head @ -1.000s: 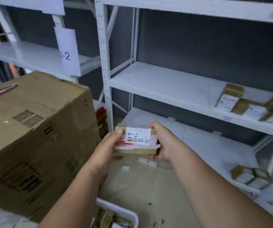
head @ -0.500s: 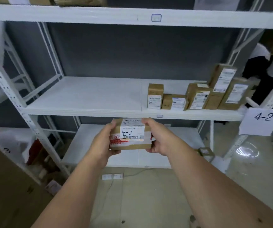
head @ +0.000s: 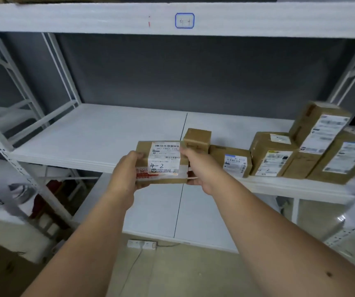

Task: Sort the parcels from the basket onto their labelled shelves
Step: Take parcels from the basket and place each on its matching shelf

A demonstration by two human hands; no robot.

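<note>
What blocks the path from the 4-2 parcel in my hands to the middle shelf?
Nothing visible. The parcel, held by left hand and right hand, is at the middle shelf front edge; bare board lies left of the small box.

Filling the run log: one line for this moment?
step: shelving | parcel: marked 4-2, gripped by left hand and right hand | shelf: ahead, parcel above its edge

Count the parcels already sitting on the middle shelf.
6, all on the shelf's right half: a small box by the seam, a low one, a squarish one, one leaning, one beneath it, and one far right. More may hide behind.
</note>
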